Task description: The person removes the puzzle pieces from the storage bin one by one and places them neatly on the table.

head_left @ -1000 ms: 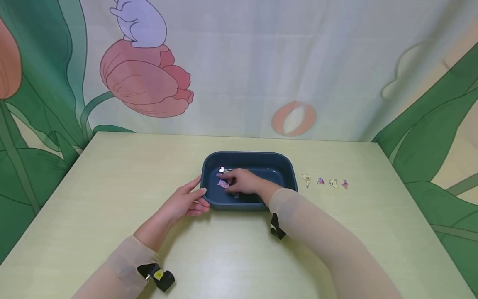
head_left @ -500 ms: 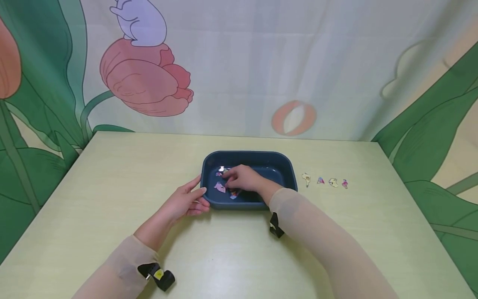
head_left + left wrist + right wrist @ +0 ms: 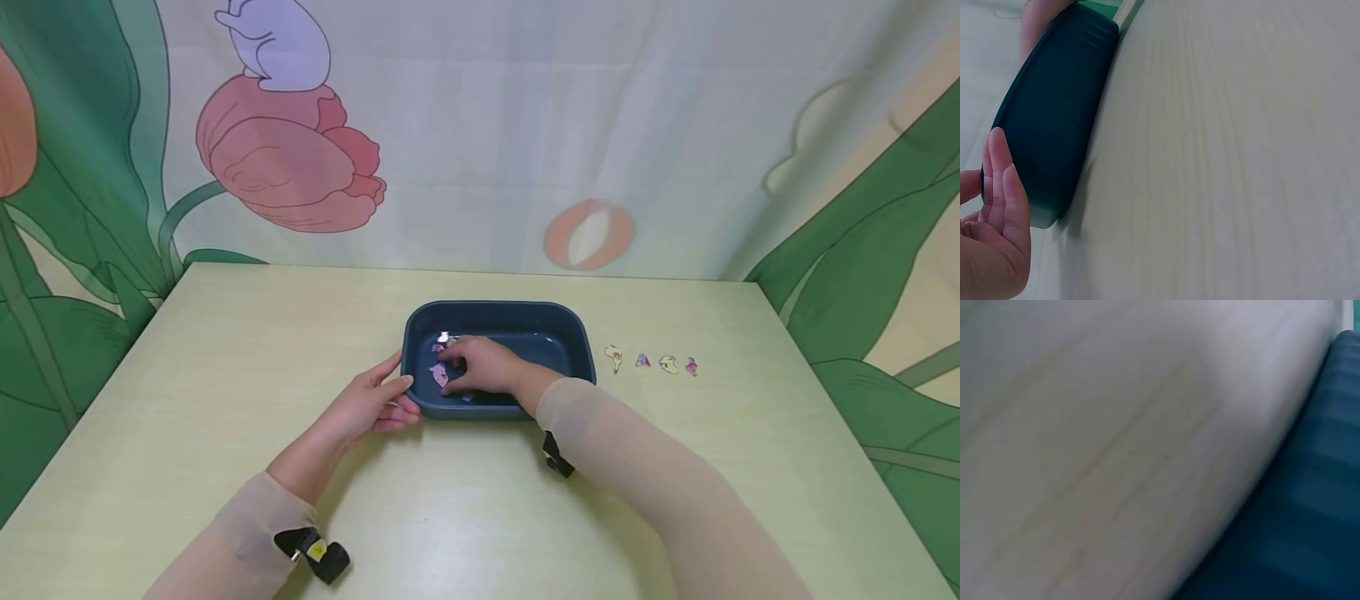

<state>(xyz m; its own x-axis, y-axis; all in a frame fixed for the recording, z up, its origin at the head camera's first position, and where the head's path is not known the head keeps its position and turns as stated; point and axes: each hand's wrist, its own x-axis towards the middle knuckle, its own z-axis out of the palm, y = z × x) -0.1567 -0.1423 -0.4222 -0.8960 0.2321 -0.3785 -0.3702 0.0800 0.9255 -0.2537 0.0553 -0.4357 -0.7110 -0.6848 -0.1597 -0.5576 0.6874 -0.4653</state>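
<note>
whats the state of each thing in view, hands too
Dark blue tray: upright on the table
Cutouts in the tray: loose at its left end, partly hidden
Four cutouts: on the table, spaced in a row
Left hand: gripping the tray's left end
Right hand: inside the tray, thumb and fingers apart, contact unclear

We wear plain beige sleeves [image 3: 652, 475]; the left carries a black, round-ended device [image 3: 330, 564] with a yellow patch [image 3: 317, 550] and silvery pin [image 3: 296, 556], the right another black device [image 3: 556, 457].
</note>
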